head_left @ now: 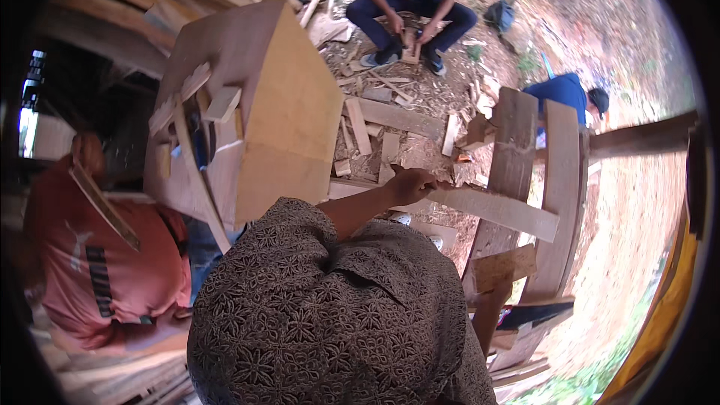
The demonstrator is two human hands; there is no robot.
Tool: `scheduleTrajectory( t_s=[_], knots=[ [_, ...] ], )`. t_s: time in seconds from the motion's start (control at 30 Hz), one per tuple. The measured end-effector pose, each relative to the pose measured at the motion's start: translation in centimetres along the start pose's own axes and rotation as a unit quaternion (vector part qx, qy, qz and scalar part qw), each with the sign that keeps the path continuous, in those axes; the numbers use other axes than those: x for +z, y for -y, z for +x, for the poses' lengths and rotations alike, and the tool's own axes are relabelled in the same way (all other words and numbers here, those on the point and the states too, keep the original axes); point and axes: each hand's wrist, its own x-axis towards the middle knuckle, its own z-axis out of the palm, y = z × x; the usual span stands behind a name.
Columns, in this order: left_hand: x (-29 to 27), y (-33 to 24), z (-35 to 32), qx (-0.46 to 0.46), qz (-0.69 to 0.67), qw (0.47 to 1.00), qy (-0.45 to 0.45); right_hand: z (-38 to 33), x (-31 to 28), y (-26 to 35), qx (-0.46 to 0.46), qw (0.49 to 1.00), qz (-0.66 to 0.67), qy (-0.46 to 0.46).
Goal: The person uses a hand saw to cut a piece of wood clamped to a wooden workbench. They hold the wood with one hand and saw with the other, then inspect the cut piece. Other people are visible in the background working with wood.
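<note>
My left hand (409,184) reaches forward from a dark patterned sleeve, its fingers closed round the near end of a flat wooden board (502,208). The board slants to the right, and its far end lies over two thick planks (514,146). My right hand does not show; my torso fills the lower middle. Just left of my arm stands a large wooden box (296,109) with a tan side. On its top lie several wood offcuts (223,104), a long thin curved strip (189,154) and a dark blue tool whose kind I cannot make out.
At the left a person in a red shirt (112,270) holds a wooden strip (105,206). Ahead, another person (412,0) squats holding a small wood piece. Someone in blue (562,97) bends beyond the planks. Wood scraps and shavings litter the ground; stacked timber (112,7) lies far left.
</note>
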Motion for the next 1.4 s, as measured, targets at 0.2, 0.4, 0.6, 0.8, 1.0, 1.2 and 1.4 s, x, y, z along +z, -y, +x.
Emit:
scheduleTrajectory(
  t_s=[0.2,0.4,0.6,0.8,1.0,1.2,1.4],
  knots=[
    [-3.2,1.1,-14.3,-0.256,0.043,0.96,-0.102,12.3,-5.1,2.3,-0.163,0.946,-0.229,0.162],
    [6.2,4.5,-29.2,-0.42,0.005,0.868,-0.264,15.4,1.4,7.8,-0.324,0.593,-0.72,0.157],
    [20.5,2.0,-43.9,-0.67,-0.117,0.697,-0.227,22.1,4.9,7.4,-0.135,0.749,-0.618,0.197],
    [28.9,-5.4,-48.0,-0.712,-0.165,0.673,-0.109,21.0,15.7,-1.2,0.065,0.858,-0.471,0.194],
    [29.2,-4.1,-49.2,-0.722,-0.149,0.675,-0.038,17.6,25.4,-12.1,0.134,0.865,-0.41,0.256],
    [20.6,0.2,-46.6,-0.599,-0.026,0.794,-0.1,16.3,28.7,-14.3,0.133,0.875,-0.389,0.256],
    [15.2,1.5,-42.3,-0.537,-0.102,0.753,-0.368,18.8,23.7,-9.7,0.127,0.852,-0.453,0.231]
  ],
)
